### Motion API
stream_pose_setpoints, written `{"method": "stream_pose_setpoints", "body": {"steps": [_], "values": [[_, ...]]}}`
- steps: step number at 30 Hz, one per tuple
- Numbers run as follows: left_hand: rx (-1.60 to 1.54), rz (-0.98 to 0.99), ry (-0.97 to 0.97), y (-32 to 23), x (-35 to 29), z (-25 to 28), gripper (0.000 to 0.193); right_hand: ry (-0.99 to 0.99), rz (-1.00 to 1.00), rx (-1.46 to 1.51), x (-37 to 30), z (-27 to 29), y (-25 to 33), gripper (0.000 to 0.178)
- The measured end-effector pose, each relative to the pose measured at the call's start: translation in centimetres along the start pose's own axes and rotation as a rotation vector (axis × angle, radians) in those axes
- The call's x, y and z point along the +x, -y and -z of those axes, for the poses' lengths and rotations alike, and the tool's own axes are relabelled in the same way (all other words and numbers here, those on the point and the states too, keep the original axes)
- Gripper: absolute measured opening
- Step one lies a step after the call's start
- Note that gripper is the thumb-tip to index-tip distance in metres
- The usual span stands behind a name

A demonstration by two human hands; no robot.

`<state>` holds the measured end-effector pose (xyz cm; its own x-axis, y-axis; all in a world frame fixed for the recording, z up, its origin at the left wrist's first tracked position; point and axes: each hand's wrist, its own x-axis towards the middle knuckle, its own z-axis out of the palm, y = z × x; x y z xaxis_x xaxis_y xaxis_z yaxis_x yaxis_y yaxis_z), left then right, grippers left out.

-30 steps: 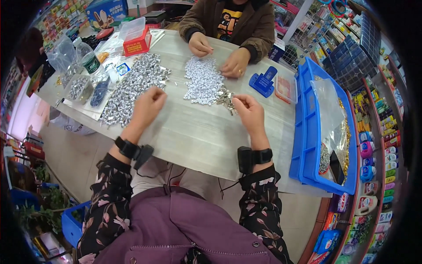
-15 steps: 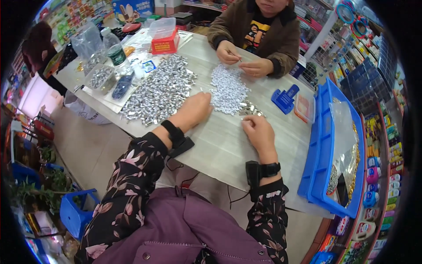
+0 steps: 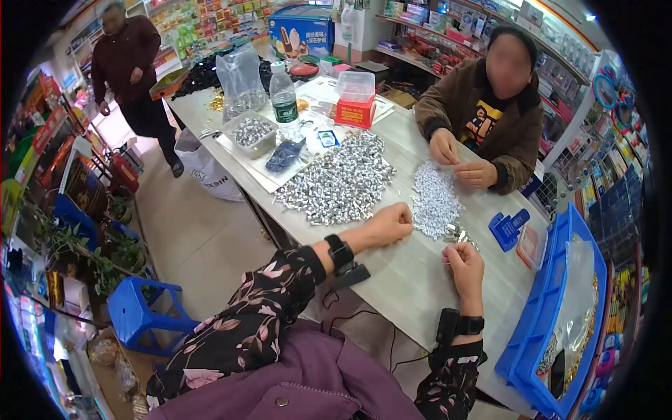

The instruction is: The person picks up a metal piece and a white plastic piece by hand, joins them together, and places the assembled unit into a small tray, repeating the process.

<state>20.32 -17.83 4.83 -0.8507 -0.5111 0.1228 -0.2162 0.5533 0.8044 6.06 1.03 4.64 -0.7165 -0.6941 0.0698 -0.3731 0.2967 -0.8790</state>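
The left hand (image 3: 390, 224) has come off the big heap of silver pieces (image 3: 338, 183) and now rests curled at the near edge of the smaller pile (image 3: 434, 201). The right hand (image 3: 463, 264), fingers closed together, pinches a few pieces just right of it on the surface (image 3: 413, 280).

Left grip (image 3: 389, 224) and right grip (image 3: 463, 265) both curled (fists, forearms extended).

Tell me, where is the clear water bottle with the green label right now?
In the head view, the water bottle stands upright at the table's far left end, between a clear plastic bag and a red box, beyond the big pile of silver pieces.
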Motion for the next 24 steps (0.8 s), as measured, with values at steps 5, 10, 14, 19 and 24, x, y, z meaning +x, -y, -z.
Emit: {"method": "stream_pose_setpoints", "body": {"steps": [5, 10, 14, 19, 24], "values": [[-1.067, 0.279, 0.195, -0.1, -2.8, -2.3, 0.012, 0.223, 0.028, 0.503, -1.4, -2.6, 2.4, 0.010], [-1.319, 0.379, 0.277, -0.7, -3.8, -2.8, 0.013, 0.353, -0.044, 0.625, -2.1, -3.0, 3.4, 0.014], [-1.430, 0.383, 0.244, -0.6, -3.9, -2.8, 0.014, 0.347, -0.016, 0.593, -1.9, -3.0, 2.9, 0.014], [-1.469, 0.359, 0.238, -0.2, -3.7, -2.9, 0.015, 0.262, -0.006, 0.584, -1.9, -3.5, 2.4, 0.012], [-1.477, 0.381, 0.211, -0.2, -3.8, -2.9, 0.014, 0.252, 0.028, 0.593, -2.3, -3.4, 3.1, 0.009]]}}
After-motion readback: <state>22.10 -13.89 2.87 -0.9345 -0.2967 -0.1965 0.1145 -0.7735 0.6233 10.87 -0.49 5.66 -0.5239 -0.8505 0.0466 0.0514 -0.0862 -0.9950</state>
